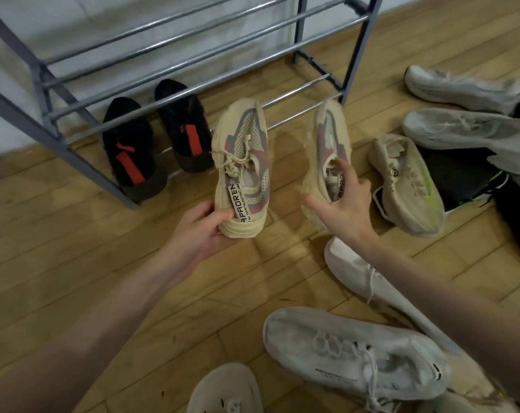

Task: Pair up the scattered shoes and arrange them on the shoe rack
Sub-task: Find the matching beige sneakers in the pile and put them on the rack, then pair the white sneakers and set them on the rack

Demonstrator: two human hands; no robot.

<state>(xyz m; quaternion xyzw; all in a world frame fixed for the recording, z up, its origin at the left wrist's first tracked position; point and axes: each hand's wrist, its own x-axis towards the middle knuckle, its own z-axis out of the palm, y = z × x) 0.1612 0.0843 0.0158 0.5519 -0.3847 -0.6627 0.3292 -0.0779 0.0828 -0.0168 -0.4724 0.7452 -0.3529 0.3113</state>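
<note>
My left hand (203,226) grips the heel of a beige sneaker with pink and grey stripes (242,156), held toe-up above the floor. My right hand (346,205) holds its matching beige sneaker (327,138) by the collar, with fingers inside the opening. Both shoes hang in front of the grey metal shoe rack (175,70). A pair of black shoes with red stripes (130,147) sits on the rack's bottom tier at the left.
Scattered on the wooden floor: a cream knit sneaker with a yellow-green streak (410,186), two light grey runners (461,87) at the right, white sneakers (354,356) near me, a white clog (226,391), dark shoes (473,177) at the right edge.
</note>
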